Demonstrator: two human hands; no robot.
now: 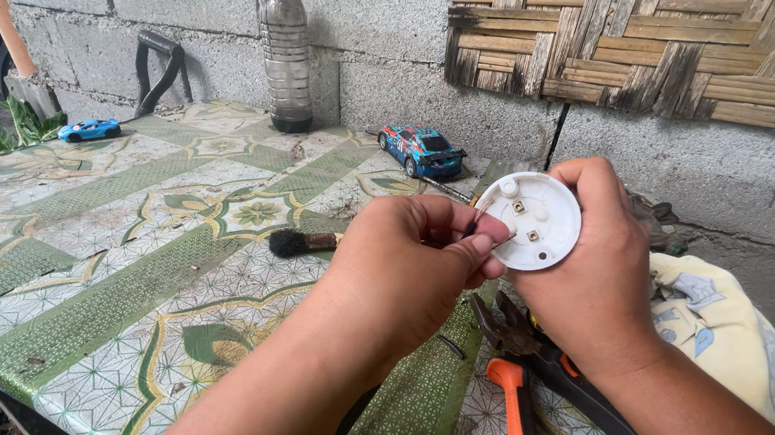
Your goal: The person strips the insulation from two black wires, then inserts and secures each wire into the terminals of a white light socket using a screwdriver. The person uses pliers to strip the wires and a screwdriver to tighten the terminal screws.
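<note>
Orange-handled pliers [542,411] lie at the near edge of the green-patterned table [92,307], under both hands.
Right hand [591,276] grips a round white fitting [534,220]; left hand [410,271] pinches a thin tool [475,222] against it. Behind: clear bottle [287,52], blue toy car [422,152], brush [301,243].

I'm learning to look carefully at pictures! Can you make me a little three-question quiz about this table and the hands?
1. True or false: the right hand holds a round white disc.
2. Which tool lies under the wrists? A) hammer B) orange-handled pliers C) saw
3. Fill in: the bigger toy car by the wall is mostly ____.

Key: 1 true. 2 B. 3 blue. The left hand pinches something thin and dark against the disc, and a small black brush lies on the green patterned table.
</note>
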